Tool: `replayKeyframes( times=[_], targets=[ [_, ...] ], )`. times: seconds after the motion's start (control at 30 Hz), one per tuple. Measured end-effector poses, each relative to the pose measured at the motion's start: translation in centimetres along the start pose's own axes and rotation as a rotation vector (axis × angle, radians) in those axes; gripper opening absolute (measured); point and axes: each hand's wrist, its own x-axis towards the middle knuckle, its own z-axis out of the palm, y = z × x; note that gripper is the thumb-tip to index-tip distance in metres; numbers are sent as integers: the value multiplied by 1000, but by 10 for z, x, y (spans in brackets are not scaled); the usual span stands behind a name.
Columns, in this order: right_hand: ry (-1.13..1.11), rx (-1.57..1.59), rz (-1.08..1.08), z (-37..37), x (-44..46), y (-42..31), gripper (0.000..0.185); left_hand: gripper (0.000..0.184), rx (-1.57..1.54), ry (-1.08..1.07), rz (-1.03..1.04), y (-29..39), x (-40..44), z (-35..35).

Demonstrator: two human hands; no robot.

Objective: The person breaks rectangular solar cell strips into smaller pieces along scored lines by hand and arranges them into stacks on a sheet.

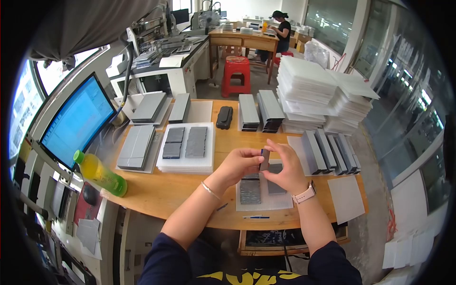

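My left hand (240, 165) pinches a small dark grey rectangular piece (265, 160) between thumb and fingers. My right hand (289, 167) curves around the same piece, its thumb at the lower end and its forefinger near the top. Both hands are raised over a white ribbed sheet (259, 207) at the front of the table. On that sheet lie a block of dark grey strips (250, 191) and a second grey block (275, 186), partly hidden by my right hand.
The wooden table (190, 192) holds stacked grey blocks (136, 148), a black case (224, 117) and a pen (256, 217). A green-capped bottle (100, 174) leans near the monitor (78, 121). White sheets (306, 88) are piled behind. A person (283, 31) sits farther back.
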Motion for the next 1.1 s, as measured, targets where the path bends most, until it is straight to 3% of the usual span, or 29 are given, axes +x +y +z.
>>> replayKeyframes(
  times=[0.57,1.1],
  targets=[
    [-42,-2,-49,-4,0,-3,70,20,50,-29,-41,9,-1,-7],
    [-21,70,0,-6,-3,-2,70,26,80,-60,10,5,0,-5]
  ],
)
